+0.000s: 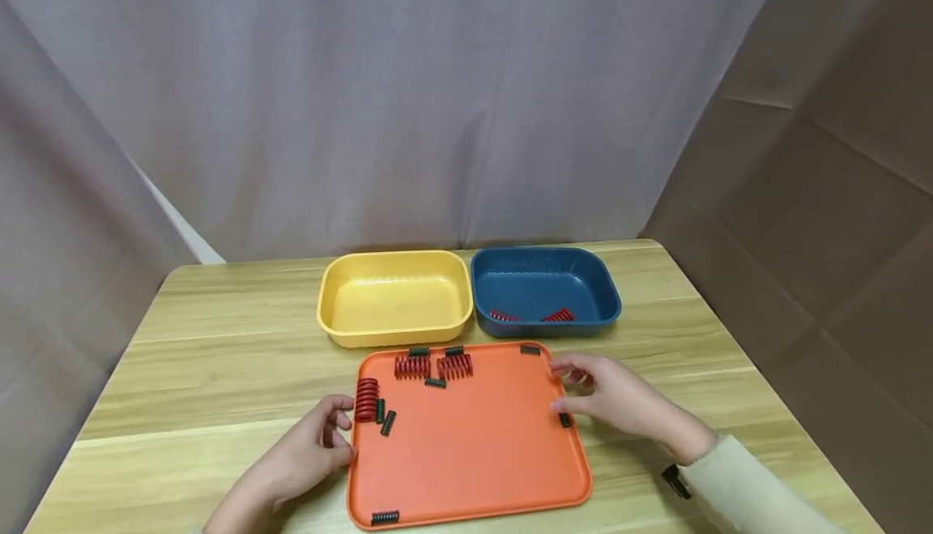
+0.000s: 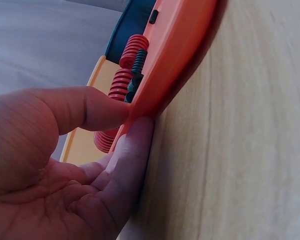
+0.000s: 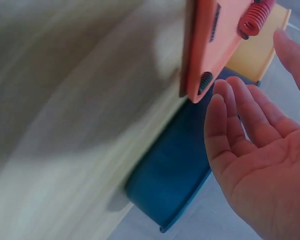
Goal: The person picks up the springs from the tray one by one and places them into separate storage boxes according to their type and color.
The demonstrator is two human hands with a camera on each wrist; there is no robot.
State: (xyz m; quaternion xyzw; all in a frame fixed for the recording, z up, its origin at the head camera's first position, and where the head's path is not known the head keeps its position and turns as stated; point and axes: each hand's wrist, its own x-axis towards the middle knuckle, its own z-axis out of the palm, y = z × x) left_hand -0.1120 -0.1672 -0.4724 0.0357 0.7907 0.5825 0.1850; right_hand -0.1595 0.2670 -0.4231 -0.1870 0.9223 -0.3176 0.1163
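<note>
An orange tray (image 1: 474, 453) lies on the table, its left rim pinched by my left hand (image 1: 309, 449). In the left wrist view the thumb (image 2: 90, 109) is on the rim's inner side and the fingers are on its outer side. My right hand (image 1: 612, 396) is at the tray's right edge, fingers loosely bent and holding nothing; the right wrist view shows them apart from the rim. Thick red springs (image 1: 455, 366) lie along the tray's back and left sides. Several small dark green springs (image 1: 389, 423) are scattered near its edges, one small spring (image 1: 564, 420) beneath the right thumb.
Behind the tray, a yellow bin (image 1: 394, 337) stands left of a blue bin (image 1: 547, 329); red springs (image 1: 558, 315) show inside the blue one. Grey cloth (image 1: 437, 113) hangs behind the wooden table (image 1: 182, 404). A small black object (image 1: 675, 481) is at the right cuff.
</note>
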